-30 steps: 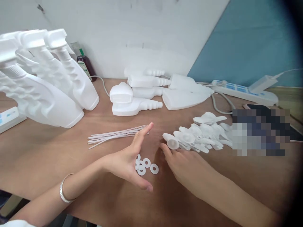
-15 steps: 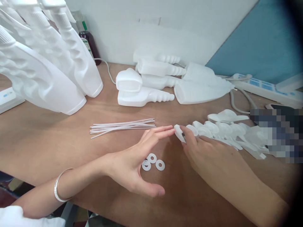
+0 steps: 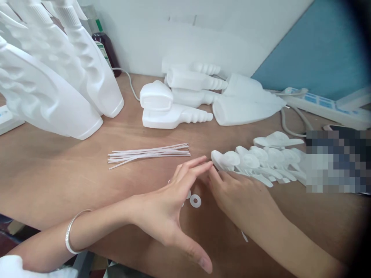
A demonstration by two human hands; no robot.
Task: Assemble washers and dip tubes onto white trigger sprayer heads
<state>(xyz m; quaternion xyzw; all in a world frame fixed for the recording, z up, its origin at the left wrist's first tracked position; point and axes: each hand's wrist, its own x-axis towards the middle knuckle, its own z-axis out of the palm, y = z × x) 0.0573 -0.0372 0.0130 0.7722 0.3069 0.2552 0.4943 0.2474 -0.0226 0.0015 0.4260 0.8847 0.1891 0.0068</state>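
Note:
My left hand (image 3: 171, 210) is open above the wooden table, thumb spread wide from the fingers. Its fingertips reach close to the fingers of my right hand (image 3: 237, 189). That right hand is curled, palm down, and its fingertips are mostly hidden. A thin white sliver (image 3: 245, 236) sticks out below it; what it belongs to I cannot make out. Just beyond the right hand lies a row of white spray trigger heads (image 3: 251, 158). Small flat white rings (image 3: 195, 200) lie behind the left hand, partly covered. A bundle of thin white tubes (image 3: 147, 153) rests further left.
White bottles (image 3: 176, 117) lie in a pile at the wall. Several upright spray bottles (image 3: 95, 81) stand at the left, beside a dark bottle (image 3: 107, 52). A power strip (image 3: 324, 104) with cables runs along the back right. A blurred patch covers the far right.
My right hand has drawn back from the left end of the row of trigger heads towards me. My left thumb has moved down and right. The white sliver now shows below the right hand.

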